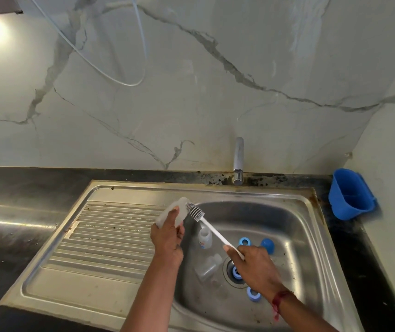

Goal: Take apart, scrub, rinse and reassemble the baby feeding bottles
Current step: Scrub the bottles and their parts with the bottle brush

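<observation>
My left hand (pixel 167 238) grips a clear baby bottle (pixel 176 209) over the left side of the sink basin, tilted up to the right. My right hand (pixel 254 264) holds the white handle of a bottle brush (pixel 196 212), whose grey bristled head lies against the bottle's upper end. In the steel sink (pixel 294 226) lie two more clear bottles, one (pixel 205 237) upright-ish, one (pixel 207 267) on its side. Blue screw rings (pixel 244 242) (pixel 252 293) (pixel 236 273) and a blue cap (pixel 268 245) are scattered around the drain.
A ribbed steel drainboard (pixel 108 233) lies left of the basin. The tap (pixel 238 160) stands at the back rim, with no water running. A blue plastic caddy (pixel 351 195) hangs on the right wall. Dark countertop (pixel 12 212) surrounds the sink.
</observation>
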Available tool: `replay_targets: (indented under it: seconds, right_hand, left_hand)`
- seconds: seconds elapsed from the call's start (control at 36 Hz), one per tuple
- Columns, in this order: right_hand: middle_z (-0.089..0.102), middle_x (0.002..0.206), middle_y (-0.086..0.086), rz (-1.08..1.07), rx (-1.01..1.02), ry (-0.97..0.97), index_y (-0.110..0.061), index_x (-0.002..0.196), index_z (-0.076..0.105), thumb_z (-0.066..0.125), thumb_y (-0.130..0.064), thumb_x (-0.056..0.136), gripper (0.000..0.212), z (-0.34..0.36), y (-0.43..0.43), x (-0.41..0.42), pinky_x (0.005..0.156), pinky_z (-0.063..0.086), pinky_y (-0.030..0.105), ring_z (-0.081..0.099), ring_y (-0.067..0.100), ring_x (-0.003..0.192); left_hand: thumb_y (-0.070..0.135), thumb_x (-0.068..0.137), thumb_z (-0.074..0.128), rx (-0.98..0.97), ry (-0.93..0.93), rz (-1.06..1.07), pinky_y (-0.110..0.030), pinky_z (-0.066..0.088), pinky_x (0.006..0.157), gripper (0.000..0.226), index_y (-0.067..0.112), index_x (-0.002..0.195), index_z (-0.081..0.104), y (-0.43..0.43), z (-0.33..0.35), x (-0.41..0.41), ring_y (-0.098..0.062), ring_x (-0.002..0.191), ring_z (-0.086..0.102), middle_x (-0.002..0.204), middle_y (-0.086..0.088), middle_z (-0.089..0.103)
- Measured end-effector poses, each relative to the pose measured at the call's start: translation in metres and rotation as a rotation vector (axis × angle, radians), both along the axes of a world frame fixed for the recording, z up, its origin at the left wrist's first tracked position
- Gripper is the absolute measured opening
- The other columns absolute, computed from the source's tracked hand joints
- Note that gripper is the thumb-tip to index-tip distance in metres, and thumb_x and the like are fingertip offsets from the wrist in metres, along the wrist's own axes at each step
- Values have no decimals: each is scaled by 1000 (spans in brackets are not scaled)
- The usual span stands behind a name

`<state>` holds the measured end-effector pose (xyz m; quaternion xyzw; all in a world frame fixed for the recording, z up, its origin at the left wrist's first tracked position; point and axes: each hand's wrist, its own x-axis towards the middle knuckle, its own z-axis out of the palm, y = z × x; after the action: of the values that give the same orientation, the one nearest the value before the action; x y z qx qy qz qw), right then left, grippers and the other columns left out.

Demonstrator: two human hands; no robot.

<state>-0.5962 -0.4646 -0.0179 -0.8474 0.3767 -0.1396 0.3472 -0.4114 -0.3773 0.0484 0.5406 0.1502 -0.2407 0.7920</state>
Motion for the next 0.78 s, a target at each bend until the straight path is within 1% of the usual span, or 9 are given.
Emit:
replay_targets:
  seconds: [0.14, 0.28, 0.39, 0.5, 0.58, 0.64, 0.67, 0.72, 0.78]
  right_hand:
    - [37, 45, -2, -11, -2, -50, -18, 53, 33, 41, -63, 93, 61, 6, -4, 9, 54, 40, 29, 38, 14, 46]
    - [43, 49, -1, -22, 21, -63, -16, 55, 38, 43, -63, 94, 61, 6, -11, 14, 54, 38, 26, 38, 12, 48]
    - [44, 47, -3, -20, 7, -35, -17, 54, 38, 41, -64, 94, 62, -2, -11, 7, 53, 40, 26, 40, 11, 47]
    - [43, 47, -3, -33, -2, -27, -20, 52, 36, 41, -66, 92, 60, -7, -12, 3, 49, 36, 22, 40, 12, 46]
    - [42, 48, -1, -42, 15, -39, -17, 54, 38, 42, -64, 93, 62, -1, -16, 9, 52, 38, 25, 39, 11, 47]
    - [39, 47, -3, -45, 39, -56, -17, 54, 35, 45, -62, 94, 60, 2, -15, 12, 52, 36, 24, 36, 10, 47]
    - [38, 47, -4, -52, 60, -75, -18, 54, 34, 47, -60, 94, 59, 3, -14, 12, 51, 36, 24, 35, 9, 47]
    - [35, 48, -5, -75, 100, -120, -18, 54, 32, 51, -58, 93, 59, 5, -13, 9, 52, 37, 27, 33, 8, 48]
    - [33, 48, -4, -83, 115, -137, -17, 53, 30, 53, -56, 93, 61, 6, -13, 7, 55, 39, 33, 32, 9, 48]
  left_hand:
    - [19, 82, 79, -60, 135, -50, -20, 52, 43, 50, 1, 124, 59, -5, 4, -14, -17, 58, 62, 95, -20, 67]
    - [18, 83, 78, -87, 205, -66, -21, 54, 46, 44, 4, 121, 61, -5, 3, -27, -18, 56, 66, 91, -19, 68]
    - [20, 82, 78, -122, 249, -17, -19, 54, 48, 41, 5, 117, 62, -2, 5, -19, -19, 70, 61, 94, -16, 66]
    - [21, 83, 78, -86, 221, -69, -20, 55, 48, 34, 8, 110, 63, 1, 5, -22, -19, 70, 63, 98, -17, 66]
    - [23, 85, 75, -79, 181, -157, -22, 55, 50, 29, 10, 108, 63, -2, 2, -37, -18, 66, 64, 89, -15, 68]
    - [21, 86, 73, -85, 164, -225, -25, 55, 53, 23, 15, 106, 62, -2, 3, -44, -21, 73, 63, 87, -14, 69]
    - [20, 87, 72, -87, 162, -258, -28, 55, 55, 22, 17, 106, 62, -1, 4, -45, -23, 79, 63, 94, -15, 68]
    - [19, 84, 73, -53, 144, -330, -32, 55, 61, 27, 19, 109, 62, 2, 4, -45, -28, 88, 62, 107, -17, 65]
    - [24, 74, 79, 23, 80, -406, -31, 50, 61, 45, 16, 114, 61, 4, 3, -43, -25, 85, 62, 111, -17, 66]
